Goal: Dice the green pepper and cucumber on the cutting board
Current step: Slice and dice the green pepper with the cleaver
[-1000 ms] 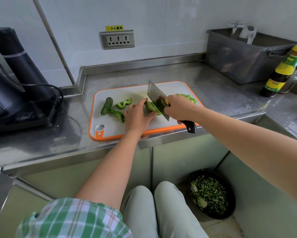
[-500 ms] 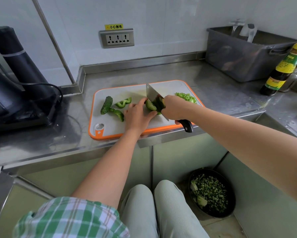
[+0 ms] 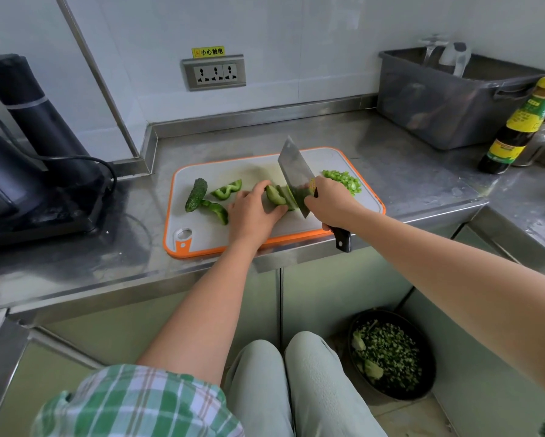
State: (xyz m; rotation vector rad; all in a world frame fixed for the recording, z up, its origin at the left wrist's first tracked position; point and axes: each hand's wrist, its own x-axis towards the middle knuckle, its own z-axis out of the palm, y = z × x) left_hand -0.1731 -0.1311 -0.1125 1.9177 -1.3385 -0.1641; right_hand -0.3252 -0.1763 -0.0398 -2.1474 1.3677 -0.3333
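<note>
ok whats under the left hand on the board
The left hand holds down a green pepper piece beside the cleaver; how far it extends beneath the palm is hidden.

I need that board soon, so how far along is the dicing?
Done: a pile of diced pepper at the right end of the cutting board. In hand: the left hand holds a pepper piece while the right hand cuts it with the cleaver. Left: two pepper strips and the cucumber, not yet diced.
</note>
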